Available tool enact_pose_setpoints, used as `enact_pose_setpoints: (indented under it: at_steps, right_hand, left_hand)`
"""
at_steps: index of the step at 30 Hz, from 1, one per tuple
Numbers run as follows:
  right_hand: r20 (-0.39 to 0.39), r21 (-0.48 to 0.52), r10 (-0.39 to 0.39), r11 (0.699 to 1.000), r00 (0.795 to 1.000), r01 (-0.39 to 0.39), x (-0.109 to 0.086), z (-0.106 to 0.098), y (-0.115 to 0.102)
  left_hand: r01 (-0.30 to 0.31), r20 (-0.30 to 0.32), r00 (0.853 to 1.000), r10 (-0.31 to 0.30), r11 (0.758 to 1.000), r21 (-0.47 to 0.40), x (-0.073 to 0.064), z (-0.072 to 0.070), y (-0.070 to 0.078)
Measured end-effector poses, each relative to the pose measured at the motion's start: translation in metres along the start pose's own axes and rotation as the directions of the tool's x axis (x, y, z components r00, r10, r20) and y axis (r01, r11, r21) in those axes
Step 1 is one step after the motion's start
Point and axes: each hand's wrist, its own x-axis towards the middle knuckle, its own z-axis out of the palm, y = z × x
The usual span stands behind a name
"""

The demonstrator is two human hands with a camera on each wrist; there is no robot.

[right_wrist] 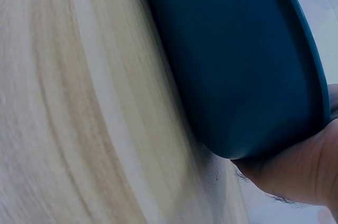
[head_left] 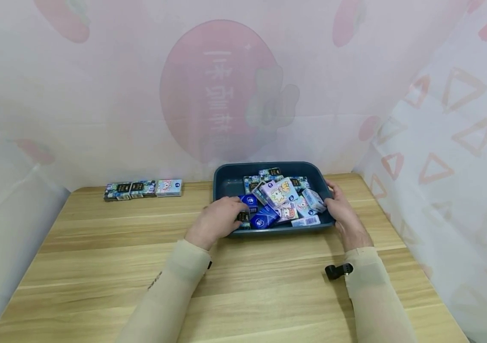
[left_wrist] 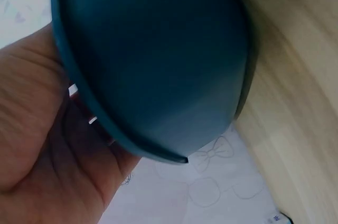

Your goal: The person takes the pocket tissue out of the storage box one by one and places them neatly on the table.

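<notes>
A dark teal tub (head_left: 231,178) holds a jumbled heap of small tissue packs: deep blue ones (head_left: 264,217), pastel cartoon ones (head_left: 279,192) and dark floral ones. Over the tub's front left corner reaches my left hand (head_left: 219,218), its fingers inside, at a dark floral pack (head_left: 243,217) beside the blue ones. The rim hides its fingertips in the left wrist view, so a grip on the pack cannot be made out. My right hand (head_left: 342,209) grips the tub's right rim, thumb on the near side; the right wrist view shows this hand (right_wrist: 301,174) against the tub wall (right_wrist: 237,65).
At the table's back left, two dark floral packs (head_left: 130,190) and a pastel cartoon pack (head_left: 169,187) lie in a row. The wooden table (head_left: 110,247) meets printed curtains (head_left: 119,95) behind and at the sides. A black wrist device (head_left: 338,271) sits by the right sleeve.
</notes>
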Motion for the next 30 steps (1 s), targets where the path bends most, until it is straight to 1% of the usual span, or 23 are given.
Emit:
enact_pose_setpoints:
  at_steps: [4, 9, 16, 18, 21, 27, 30]
  right_hand:
    - [-0.003, -0.003, 0.000, 1.000, 1.000, 0.000, -0.002, 0.000, -0.004]
    - [-0.005, -0.012, -0.002, 1.000, 1.000, 0.002, -0.003, 0.000, -0.007]
    - [-0.010, -0.019, 0.007, 1.000, 1.000, -0.007, -0.004, -0.001, -0.004]
    - [-0.009, -0.019, 0.006, 1.000, 1.000, -0.006, -0.002, -0.002, -0.003]
    - [-0.008, -0.020, 0.004, 1.000, 1.000, -0.004, -0.001, -0.002, -0.002]
    - [-0.005, -0.024, -0.004, 1.000, 1.000, 0.004, -0.003, 0.000, -0.003]
    - [-0.004, -0.026, -0.011, 1.000, 1.000, 0.011, -0.004, 0.000, -0.003]
  left_hand:
    - [0.006, 0.006, 1.000, -0.006, 1.000, -0.017, 0.002, 0.001, 0.001]
    - [0.028, 0.034, 0.999, -0.028, 0.999, -0.024, 0.004, 0.001, 0.002]
    - [0.029, 0.125, 0.992, -0.026, 0.999, -0.028, 0.012, 0.000, 0.004]
    - [0.035, 0.137, 0.990, -0.030, 0.999, -0.032, 0.013, 0.000, 0.005]
    - [0.030, 0.133, 0.991, -0.030, 1.000, 0.001, 0.015, 0.000, 0.007]
    - [-0.002, 0.116, 0.993, -0.007, 0.997, 0.078, 0.016, -0.003, 0.009]
    - [-0.008, 0.117, 0.993, -0.003, 0.996, 0.092, 0.016, -0.006, 0.010]
